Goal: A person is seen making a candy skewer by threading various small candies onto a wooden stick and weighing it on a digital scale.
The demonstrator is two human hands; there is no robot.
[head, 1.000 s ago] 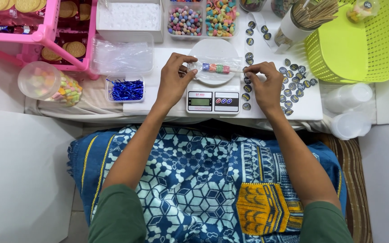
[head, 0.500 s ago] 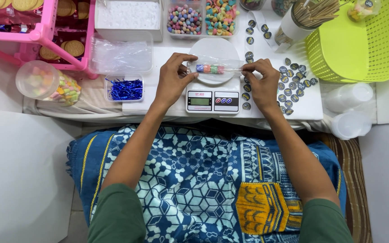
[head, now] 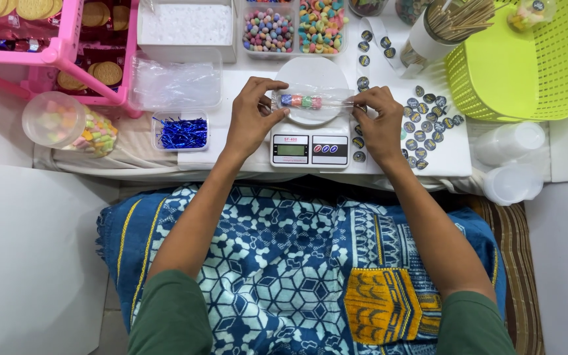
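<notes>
Both my hands hold a clear plastic sleeve (head: 327, 100) with a row of coloured candies (head: 301, 101) inside, stretched flat above the round white pan of a small digital kitchen scale (head: 309, 148). My left hand (head: 252, 113) pinches the sleeve's left end, where the candies sit. My right hand (head: 380, 121) grips the empty right end. The sleeve lies horizontally between the two hands, just over the scale's pan (head: 311, 69).
Trays of coloured candies (head: 294, 26) stand behind the scale. Several round dark stickers (head: 423, 125) lie to the right. A lime basket (head: 517, 62), a cup of wooden skewers (head: 436, 33), a tray of blue twist ties (head: 182, 132), a pink rack of biscuits (head: 67, 52) and plastic jars surround.
The candy sleeve has stayed over the scale pan; my hands have shifted slightly along it, and the view has tilted a little.
</notes>
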